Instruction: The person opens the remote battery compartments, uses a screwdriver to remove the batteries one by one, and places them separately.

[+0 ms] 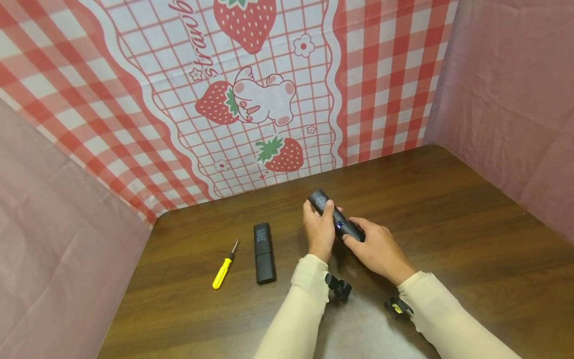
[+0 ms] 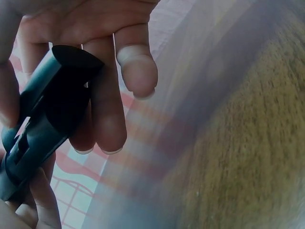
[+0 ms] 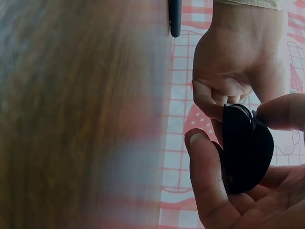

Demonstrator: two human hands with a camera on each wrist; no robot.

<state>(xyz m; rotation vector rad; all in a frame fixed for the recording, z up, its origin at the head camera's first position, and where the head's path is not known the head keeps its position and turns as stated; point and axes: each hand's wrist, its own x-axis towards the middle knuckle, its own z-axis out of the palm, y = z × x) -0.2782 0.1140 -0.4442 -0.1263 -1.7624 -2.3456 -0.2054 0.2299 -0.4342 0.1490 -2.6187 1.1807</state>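
Both hands hold a black remote control (image 1: 320,198), tilted above the table with its printed back up. My left hand (image 1: 319,233) grips its upper part, thumb across the back. My right hand (image 1: 378,249) pinches the lower end, where the battery cover (image 1: 352,232) sits; a small blue patch shows in a gap between the two parts. In the left wrist view, a slit runs along the cover (image 2: 40,90) beside the body. The right wrist view shows the rounded dark end (image 3: 245,152) between thumb and fingers.
A second black remote control (image 1: 264,253) lies back up to the left. Beside it is a screwdriver (image 1: 222,271) with a yellow handle. Strawberry-patterned cloth (image 1: 269,99) hangs behind the wooden table (image 1: 448,224), and pink cloth (image 1: 506,99) hangs at the sides.
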